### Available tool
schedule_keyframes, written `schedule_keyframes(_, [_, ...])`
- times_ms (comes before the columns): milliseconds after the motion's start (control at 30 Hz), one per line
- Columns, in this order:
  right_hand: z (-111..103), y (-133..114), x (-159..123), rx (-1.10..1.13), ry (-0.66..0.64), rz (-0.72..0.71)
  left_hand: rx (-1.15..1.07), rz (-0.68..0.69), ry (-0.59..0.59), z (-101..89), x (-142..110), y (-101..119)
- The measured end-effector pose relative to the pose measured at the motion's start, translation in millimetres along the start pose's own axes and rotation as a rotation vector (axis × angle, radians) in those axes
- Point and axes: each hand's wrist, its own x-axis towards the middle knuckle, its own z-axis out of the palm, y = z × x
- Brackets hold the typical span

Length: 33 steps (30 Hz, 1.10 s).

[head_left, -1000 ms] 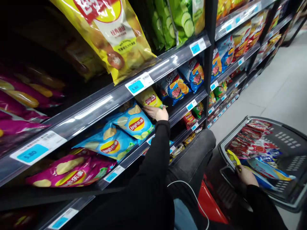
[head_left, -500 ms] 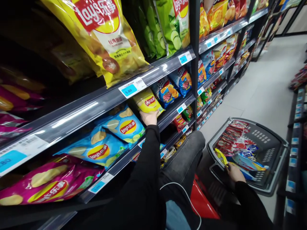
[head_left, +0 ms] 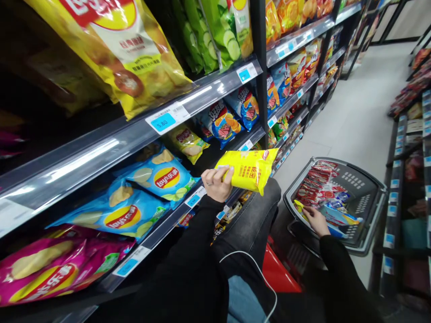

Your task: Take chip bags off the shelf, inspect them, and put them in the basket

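Observation:
My left hand [head_left: 217,184] is closed around one end of a yellow bag of chips [head_left: 251,169], held out in front of the shelf above my knee. The bag lies on its side with printed text facing up. My right hand [head_left: 316,220] reaches over the near edge of a dark shopping basket [head_left: 365,179], fingers closed on a small yellow packet [head_left: 299,207]. Inside the basket lie several red packets [head_left: 316,184] and some blue ones [head_left: 340,215]. Another yellow chip bag [head_left: 188,142] sits on the shelf left of my left hand.
Blue chip bags [head_left: 161,175] and magenta chip bags [head_left: 57,264] fill the lower shelf. A large yellow chip bag [head_left: 124,58] leans over the upper shelf's edge. A red stool-like surface [head_left: 279,269] is beneath me. The aisle floor [head_left: 353,107] runs between shelves.
My left hand has drawn the yellow chip bag off the shelf, out to the right, and turned it. Behind it another yellow bag now shows. My right hand stays at the basket, its packet lower.

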Motion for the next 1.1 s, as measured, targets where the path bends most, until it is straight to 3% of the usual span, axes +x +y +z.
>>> schedule_keyframes(67, [-7, -46, -8, 0.532, -0.163, -0.01, -0.086, 0.036, -0.066, 6.7, -9, 4])
schedule_keyframes(133, [-14, -91, -23, 0.906, -0.328, -0.104, -0.163, 0.061, -0.13, 17.4, -17, 13])
schedule_keyframes(200, [-17, -126, -40, 1.07, -0.394, -0.164, -0.231, 0.076, -0.193, 31.0, -27, 25])
schedule_keyframes(300, [-13, -152, -59, 1.106, -0.275, -0.152, -0.31, 0.171, -0.296, 50.4, -43, 50])
schedule_keyframes(433, [-10, -142, -61, 1.08, -0.07, -0.082, -0.351, 0.403, -0.373, 56.2, -51, 81])
schedule_keyframes(500, [-16, -127, -57, 1.073, 0.003, -0.081, -0.349, 0.434, -0.431, 49.7, -47, 90])
schedule_keyframes(600, [-29, -109, -56, 1.021, -0.007, -0.097, -0.456, 0.242, -0.582, 39.3, -36, 92])
schedule_keyframes(767, [-38, -97, -60, 0.954, -0.104, -0.131, -1.023, -0.187, -0.892, 41.8, -33, 85])
schedule_keyframes(967, [-37, -92, -57, 0.899, -0.029, -0.19, -1.198, -0.377, -0.785, 49.5, -40, 86])
schedule_keyframes(1100, [-36, -88, -50, 0.785, 0.153, -0.206, -1.159, -0.435, -0.721, 52.9, -44, 85])
